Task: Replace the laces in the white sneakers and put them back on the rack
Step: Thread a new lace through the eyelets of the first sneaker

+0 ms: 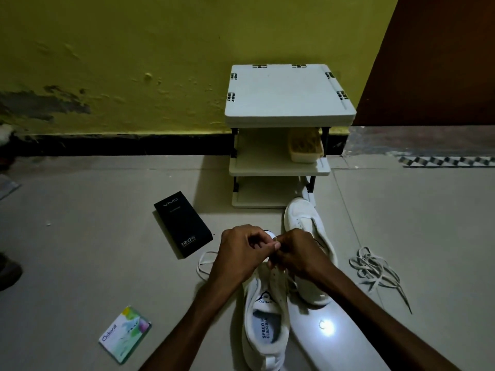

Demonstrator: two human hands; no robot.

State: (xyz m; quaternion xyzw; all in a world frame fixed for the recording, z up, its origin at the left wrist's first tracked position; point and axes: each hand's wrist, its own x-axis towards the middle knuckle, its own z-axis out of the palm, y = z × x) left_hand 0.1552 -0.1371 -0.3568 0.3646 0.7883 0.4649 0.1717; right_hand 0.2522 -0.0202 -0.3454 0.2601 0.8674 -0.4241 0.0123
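Note:
A white sneaker (265,317) lies on the floor in front of me, heel toward me, with its tongue and insole showing. A second white sneaker (310,236) lies just beyond it to the right, toe toward the rack. My left hand (241,253) and my right hand (294,253) meet over the near sneaker's toe end, fingers curled and pinching a white lace (203,263) at the eyelets. That lace loops out onto the floor to the left. The white shoe rack (289,103) stands against the wall behind the shoes.
A tangled pile of used laces (375,269) lies on the floor to the right. A black phone box (182,223) sits left of the hands. A small Odonil pack (124,334) lies at lower left. A beige brush (305,147) rests on the rack's middle shelf.

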